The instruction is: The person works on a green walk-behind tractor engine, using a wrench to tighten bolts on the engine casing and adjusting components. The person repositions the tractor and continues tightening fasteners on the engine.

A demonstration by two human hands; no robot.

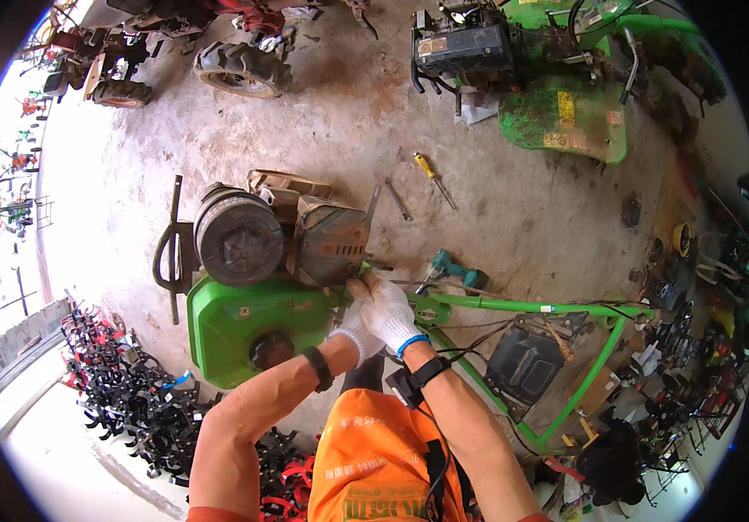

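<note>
Both my hands wear white gloves and meet at the joint between a machine's engine and its green tube frame point(522, 304). My left hand point(357, 332) is closed, partly behind the right. My right hand point(390, 311) has its fingers bent and pressed together beside it; what the fingers grip is hidden. Left of them lies a green fuel tank point(218, 326) with a black cap point(272, 350). Beyond the tank sit a round dark pulley point(239, 239) and a rusty slotted cover point(331, 241). A teal cordless drill point(455, 270) rests on the floor just right of my hands.
A yellow-handled screwdriver point(433, 178) and a wrench point(399, 200) lie on the concrete ahead. Another green machine point(566, 113) stands far right, a loose tyre point(242, 71) far left. Black tiller blades point(139, 404) are heaped at left; mixed parts point(679, 348) crowd the right.
</note>
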